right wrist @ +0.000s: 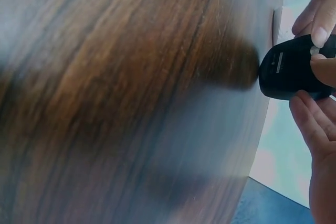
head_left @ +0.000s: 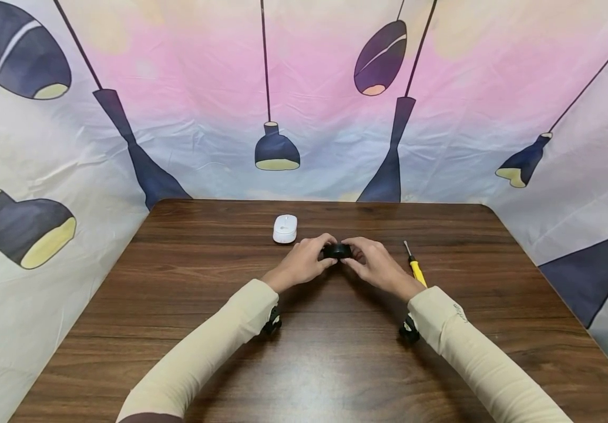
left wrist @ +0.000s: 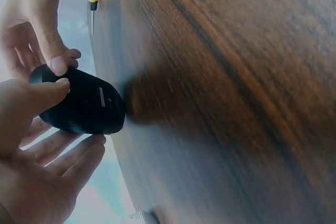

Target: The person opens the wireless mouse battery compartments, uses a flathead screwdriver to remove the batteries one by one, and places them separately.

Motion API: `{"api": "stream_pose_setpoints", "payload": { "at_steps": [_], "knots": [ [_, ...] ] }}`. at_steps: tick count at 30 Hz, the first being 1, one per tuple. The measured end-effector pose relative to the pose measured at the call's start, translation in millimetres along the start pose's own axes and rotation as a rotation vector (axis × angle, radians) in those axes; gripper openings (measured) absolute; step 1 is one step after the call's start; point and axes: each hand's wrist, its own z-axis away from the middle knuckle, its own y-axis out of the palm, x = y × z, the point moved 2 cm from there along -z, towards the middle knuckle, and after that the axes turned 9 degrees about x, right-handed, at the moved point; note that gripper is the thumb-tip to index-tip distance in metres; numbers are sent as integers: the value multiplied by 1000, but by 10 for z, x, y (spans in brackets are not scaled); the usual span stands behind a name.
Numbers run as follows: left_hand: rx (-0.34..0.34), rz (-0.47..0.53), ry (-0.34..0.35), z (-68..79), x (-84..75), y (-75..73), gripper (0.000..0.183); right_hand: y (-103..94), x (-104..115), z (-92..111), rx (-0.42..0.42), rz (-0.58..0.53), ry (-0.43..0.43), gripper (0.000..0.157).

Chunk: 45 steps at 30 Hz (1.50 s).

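A black computer mouse [head_left: 338, 251] is held between both hands over the far middle of the table, its edge at or just above the wood. My left hand [head_left: 301, 261] grips one side, thumb on the face turned toward me and fingers behind. From the other side my right hand [head_left: 378, 267] pinches it in the same way. In the left wrist view the mouse [left wrist: 86, 103] stands on edge, showing a small pale label. Both thumbs meet close together on the mouse [right wrist: 289, 74] in the right wrist view, beside a small light spot. Its far face is hidden.
A white computer mouse [head_left: 285, 229] lies behind and left of the hands. To the right, a screwdriver [head_left: 416, 271] with a yellow and black handle points away, partly hidden by the right wrist. The brown wooden table [head_left: 203, 235] ends at a lamp-printed cloth backdrop [head_left: 219, 88].
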Motion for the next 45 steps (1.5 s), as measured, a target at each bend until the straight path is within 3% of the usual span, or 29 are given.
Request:
{"api": "stream_pose_setpoints", "payload": {
  "at_steps": [9, 23, 28, 36, 45],
  "knots": [
    [-56, 31, 25, -23, 15, -15, 39, -13, 4, -7, -57, 8, -20, 35],
    [-34, 219, 10, -4, 11, -9, 39, -24, 45, -70, -50, -43, 67, 38],
    [-40, 282, -15, -13, 18, 4, 34, -11, 35, -93, -66, -98, 107, 36],
    [-14, 480, -75, -15, 45, 11, 36, 0, 44, -111, -69, -128, 120, 38],
    [-4, 574, -164, -27, 75, 31, 37, 6, 56, -103, -21, -205, 175, 43]
  ]
}}
